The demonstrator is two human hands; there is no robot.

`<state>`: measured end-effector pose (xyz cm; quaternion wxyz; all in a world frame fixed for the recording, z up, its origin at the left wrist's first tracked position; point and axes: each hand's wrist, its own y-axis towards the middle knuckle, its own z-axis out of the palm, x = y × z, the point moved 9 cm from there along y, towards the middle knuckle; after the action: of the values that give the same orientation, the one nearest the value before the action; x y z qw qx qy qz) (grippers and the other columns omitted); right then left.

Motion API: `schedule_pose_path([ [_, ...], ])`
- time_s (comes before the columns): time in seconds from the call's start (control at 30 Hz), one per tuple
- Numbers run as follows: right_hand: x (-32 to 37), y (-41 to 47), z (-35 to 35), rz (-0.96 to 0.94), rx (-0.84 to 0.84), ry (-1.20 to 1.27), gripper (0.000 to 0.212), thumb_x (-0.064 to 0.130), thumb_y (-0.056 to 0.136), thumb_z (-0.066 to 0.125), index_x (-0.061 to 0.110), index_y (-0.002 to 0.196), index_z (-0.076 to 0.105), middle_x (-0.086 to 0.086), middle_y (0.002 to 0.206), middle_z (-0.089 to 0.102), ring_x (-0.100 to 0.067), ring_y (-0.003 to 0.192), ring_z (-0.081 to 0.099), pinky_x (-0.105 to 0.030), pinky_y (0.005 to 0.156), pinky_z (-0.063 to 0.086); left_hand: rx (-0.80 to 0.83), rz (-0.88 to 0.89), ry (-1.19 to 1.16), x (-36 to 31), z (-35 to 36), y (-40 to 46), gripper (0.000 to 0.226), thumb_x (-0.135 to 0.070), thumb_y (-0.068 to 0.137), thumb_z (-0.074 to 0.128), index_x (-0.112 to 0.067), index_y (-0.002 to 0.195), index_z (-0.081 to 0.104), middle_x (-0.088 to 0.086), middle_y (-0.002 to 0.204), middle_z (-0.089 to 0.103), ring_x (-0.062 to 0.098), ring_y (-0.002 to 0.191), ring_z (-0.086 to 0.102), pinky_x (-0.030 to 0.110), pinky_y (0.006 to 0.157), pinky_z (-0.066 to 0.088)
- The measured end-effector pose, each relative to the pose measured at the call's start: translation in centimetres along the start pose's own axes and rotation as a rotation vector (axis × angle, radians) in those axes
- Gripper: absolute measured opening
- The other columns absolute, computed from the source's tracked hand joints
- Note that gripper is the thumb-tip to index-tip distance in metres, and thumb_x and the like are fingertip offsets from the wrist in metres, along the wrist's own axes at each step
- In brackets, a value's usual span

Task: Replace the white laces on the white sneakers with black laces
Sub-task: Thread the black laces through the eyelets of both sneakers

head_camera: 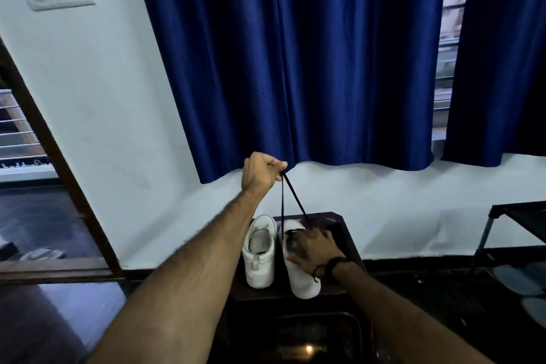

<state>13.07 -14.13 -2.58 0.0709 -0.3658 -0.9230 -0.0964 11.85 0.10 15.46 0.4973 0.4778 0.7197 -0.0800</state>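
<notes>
At frame centre, black lace (291, 199) ends are pinched, raised, by the left hand (261, 171). The right sneaker (300, 278) is pressed down by the right hand (314, 247), fingers spread. Both ends should be evened before tightening.

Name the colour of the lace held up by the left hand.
Black lace, clearest in the head view.
</notes>
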Motion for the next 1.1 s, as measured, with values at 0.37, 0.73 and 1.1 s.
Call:
schedule_pose_path([
  [0.37,1.4,-0.9,3.3,0.02,0.078,-0.005,0.074,0.064,0.092,0.016,0.023,0.153,0.015,0.004,0.16,0.013,-0.019,0.147,0.008,-0.049,0.11,0.02,-0.079,0.1,0.121,-1.3,1.3,0.3,0.023,-0.007,0.088,0.062,-0.02,0.073,0.073,-0.004,0.088,0.075,0.014,0.08,0.07,0.038,0.076,0.059],
  [0.73,4.2,0.0,3.5,-0.012,0.087,-0.046,0.07,0.046,0.097,0.041,0.031,0.154,0.004,-0.003,0.161,0.001,-0.03,0.144,0.009,-0.059,0.109,0.017,0.026,0.239,0.007,-5.1,3.6,0.4,0.021,-0.009,0.084,0.068,-0.019,0.101,0.077,-0.006,0.081,0.076,0.008,0.075,0.072,0.034,0.08,0.06],
  [1.1,2.5,-0.8,4.2,0.027,0.101,0.026,0.073,0.045,0.095,0.044,0.036,0.153,0.0,0.006,0.161,-0.004,-0.026,0.146,0.004,-0.057,0.107,0.026,0.169,0.211,0.235,-5.9,1.9,2.3,0.011,-0.008,0.083,0.073,-0.013,0.074,0.076,-0.001,0.064,0.071,0.013,0.06,0.069,0.034,0.07,0.062],
])
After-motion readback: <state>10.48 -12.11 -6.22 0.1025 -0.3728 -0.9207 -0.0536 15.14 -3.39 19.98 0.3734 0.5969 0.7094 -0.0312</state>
